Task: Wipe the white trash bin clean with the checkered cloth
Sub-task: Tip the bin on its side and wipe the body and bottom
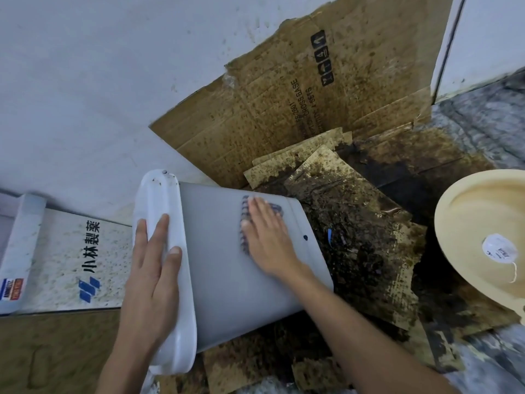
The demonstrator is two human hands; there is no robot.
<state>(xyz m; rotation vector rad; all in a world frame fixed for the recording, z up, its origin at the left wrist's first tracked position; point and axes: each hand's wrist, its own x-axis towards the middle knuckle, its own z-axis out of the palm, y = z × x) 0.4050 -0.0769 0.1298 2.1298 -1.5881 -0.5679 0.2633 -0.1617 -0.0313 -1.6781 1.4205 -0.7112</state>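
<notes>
**Wiping under way, marks still left**

The bin (227, 260) is tipped on its side on stained cardboard (355, 223). Its rim is steadied by the left hand (153, 268), fingers flat. The cloth (246, 223) is pressed to the bin's side under the flat right hand (265, 237). That side looks mostly clean; one dark spot (305, 237) and rim specks are left.

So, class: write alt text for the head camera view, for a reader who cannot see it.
A person's right hand presses a checkered cloth flat against the side of a white trash bin lying tipped on stained cardboard, while the left hand steadies its rim.
</notes>
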